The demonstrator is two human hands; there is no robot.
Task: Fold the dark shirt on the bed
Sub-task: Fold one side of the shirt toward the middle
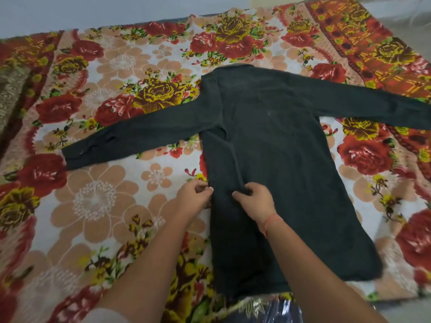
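Observation:
A dark long-sleeved shirt (279,159) lies flat on the bed, collar away from me, both sleeves stretched out to the sides. Its left side is folded inward along a lengthwise crease. My left hand (196,194) pinches the shirt's left edge near mid-body. My right hand (254,197) grips a ridge of fabric on the folded panel just to the right of it. An orange thread band circles my right wrist.
The bed is covered by a floral blanket (112,194) in red, yellow and peach. A shiny dark blue item (277,311) shows at the near edge under the shirt's hem. A pale wall lies beyond the bed's far edge.

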